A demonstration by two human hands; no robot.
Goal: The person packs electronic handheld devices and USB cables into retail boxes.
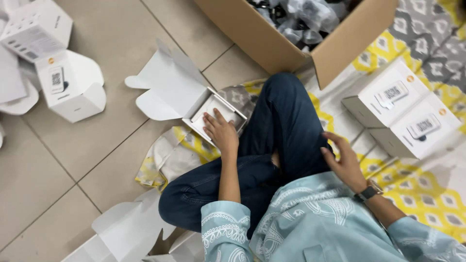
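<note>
I sit cross-legged in dark jeans on a yellow and grey patterned mat [427, 194]. My left hand [221, 132] rests with spread fingers on a white insert inside an open white box [204, 104] whose flaps stand up to the left. My right hand [344, 160], wearing a wristwatch, hovers over my right knee with fingers apart and nothing in it. Two closed white boxes [403, 109] stand just to its right on the mat.
A large brown cardboard carton [340, 46] with plastic-wrapped items sits ahead. More white boxes [58, 63] lie on the tiled floor at the upper left. Unfolded white box flaps [126, 228] lie near my left knee.
</note>
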